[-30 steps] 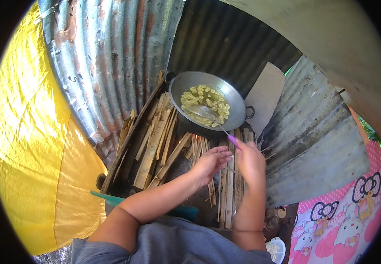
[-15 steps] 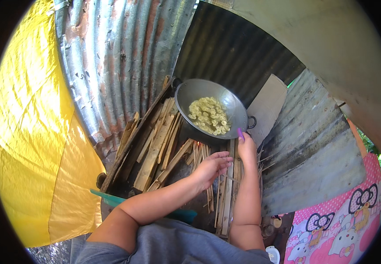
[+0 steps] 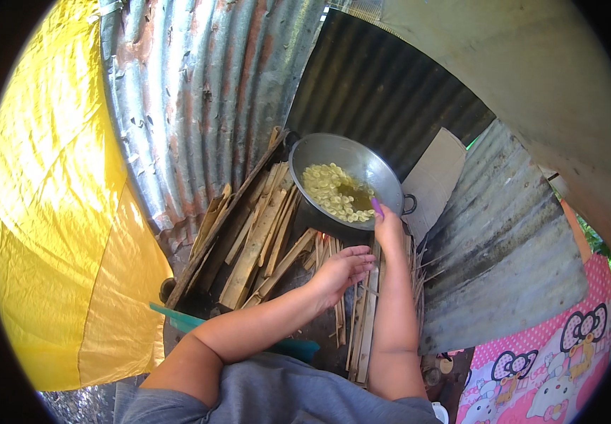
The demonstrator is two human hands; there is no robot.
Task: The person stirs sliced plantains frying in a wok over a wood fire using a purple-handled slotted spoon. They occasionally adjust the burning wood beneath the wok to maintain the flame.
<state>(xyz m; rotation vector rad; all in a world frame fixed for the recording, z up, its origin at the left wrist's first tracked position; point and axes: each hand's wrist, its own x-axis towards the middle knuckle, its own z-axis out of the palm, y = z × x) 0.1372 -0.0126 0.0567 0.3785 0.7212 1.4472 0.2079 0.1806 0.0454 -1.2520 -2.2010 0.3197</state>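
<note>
A wide metal wok [image 3: 383, 168] with two loop handles sits over a wood fire. Many pale yellow, ring-like slices [image 3: 327, 187] lie in brownish liquid inside it, gathered toward the left and near side. My right hand [image 3: 390, 230] is closed around a purple-handled utensil [image 3: 377, 206] at the wok's near right rim. The utensil's working end cannot be made out. Lower and to the left, my left hand [image 3: 342, 272] hangs in the air with fingers loosely stretched and nothing in them, above the firewood.
Split firewood [image 3: 249, 247] lies left of and below the wok, and a small glow [image 3: 324, 239] shows beneath it. Corrugated metal sheets [image 3: 199, 92] stand behind. A cardboard piece [image 3: 436, 177] leans at the right. A yellow sheet [image 3: 58, 212] hangs left; a pink patterned cloth [image 3: 531, 374] hangs lower right.
My right hand and the utensil have shifted left over the wok's rim. The slices have spread toward the left, baring liquid at the right. My left hand stays nearly in place.
</note>
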